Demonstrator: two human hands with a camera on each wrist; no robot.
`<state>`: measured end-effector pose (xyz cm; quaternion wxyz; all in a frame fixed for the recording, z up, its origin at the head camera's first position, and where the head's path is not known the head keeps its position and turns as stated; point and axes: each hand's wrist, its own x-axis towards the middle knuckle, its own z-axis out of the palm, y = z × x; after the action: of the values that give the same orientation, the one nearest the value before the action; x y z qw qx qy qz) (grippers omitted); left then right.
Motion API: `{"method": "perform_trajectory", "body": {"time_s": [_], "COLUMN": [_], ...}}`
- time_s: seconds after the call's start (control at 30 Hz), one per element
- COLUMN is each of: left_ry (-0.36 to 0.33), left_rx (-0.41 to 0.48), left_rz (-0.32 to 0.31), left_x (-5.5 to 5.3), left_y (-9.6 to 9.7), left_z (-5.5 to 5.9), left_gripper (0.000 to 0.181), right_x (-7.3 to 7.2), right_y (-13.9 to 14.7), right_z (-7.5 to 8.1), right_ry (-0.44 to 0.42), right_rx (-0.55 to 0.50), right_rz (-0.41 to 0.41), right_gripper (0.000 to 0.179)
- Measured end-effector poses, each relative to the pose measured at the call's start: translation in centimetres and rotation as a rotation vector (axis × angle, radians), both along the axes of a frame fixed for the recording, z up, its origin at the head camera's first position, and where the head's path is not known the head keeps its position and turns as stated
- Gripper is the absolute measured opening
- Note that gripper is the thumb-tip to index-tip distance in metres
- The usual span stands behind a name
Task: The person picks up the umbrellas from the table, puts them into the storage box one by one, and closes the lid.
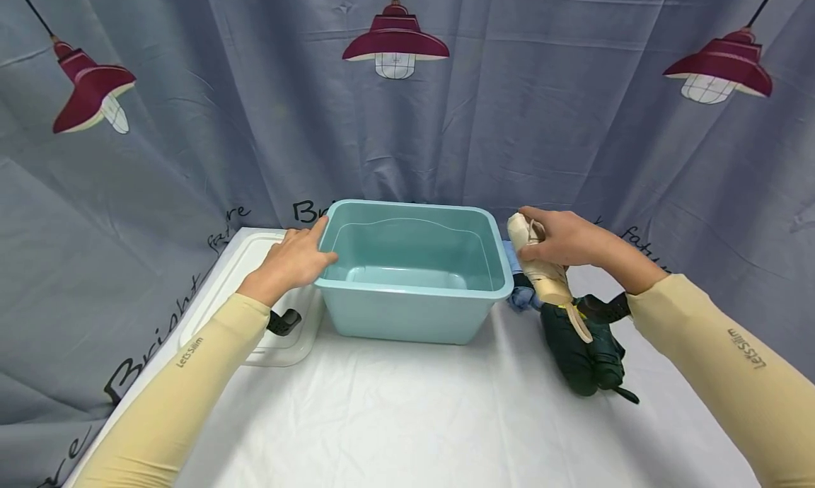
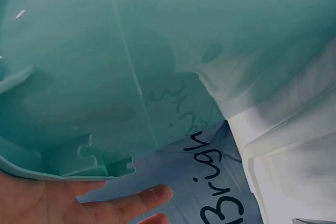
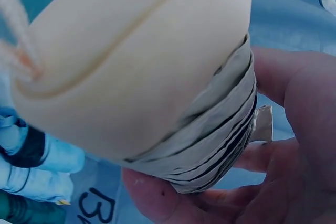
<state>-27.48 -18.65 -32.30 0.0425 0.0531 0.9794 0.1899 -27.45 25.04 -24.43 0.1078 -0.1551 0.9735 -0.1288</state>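
A cream folded umbrella (image 1: 541, 262) with a wrist strap is gripped by my right hand (image 1: 563, 237), just right of the bin. The right wrist view shows its smooth end and the gathered pleats of the folded umbrella (image 3: 210, 119), with my thumb and fingers around it. At the left rim of a teal plastic bin (image 1: 407, 315), my left hand (image 1: 296, 258) rests with the thumb over the edge. In the left wrist view, that hand's fingers (image 2: 131, 203) extend loosely outside the bin's wall (image 2: 94, 103). The bin's visible inside holds nothing.
Dark green folded umbrellas (image 1: 576, 361) lie side by side under my right wrist. Blue folded umbrellas (image 1: 523, 293) lie partly hidden beside the bin. Left of it, a white lid (image 1: 280, 350) lies on the white tablecloth (image 1: 407, 410). A grey-blue curtain (image 1: 267, 106) hangs behind.
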Motion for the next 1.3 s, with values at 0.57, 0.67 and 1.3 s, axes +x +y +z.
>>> {"method": "perform_trajectory", "body": {"time_s": [0.57,0.67,1.3], "left_ry": [-0.001,-0.003,-0.011], "left_rx": [0.010,0.010,0.006], "left_rz": [0.001,-0.001,0.002], "left_x": [-0.2,-0.2,0.2], "left_y": [-0.1,-0.1,0.0], "left_z": [0.1,0.1,-0.1], "left_gripper": [0.086,0.086,0.087], "right_x": [-1.4,-2.0,-5.0], "right_y": [-3.8,-4.7,-11.8], "right_z": [2.6,2.6,1.9], "right_ry": [-0.018,-0.049,-0.152], "right_rx": [-0.046,-0.055,-0.096], "right_rz": [0.027,0.030,0.110], "right_gripper": [0.077,0.077,0.080]}}
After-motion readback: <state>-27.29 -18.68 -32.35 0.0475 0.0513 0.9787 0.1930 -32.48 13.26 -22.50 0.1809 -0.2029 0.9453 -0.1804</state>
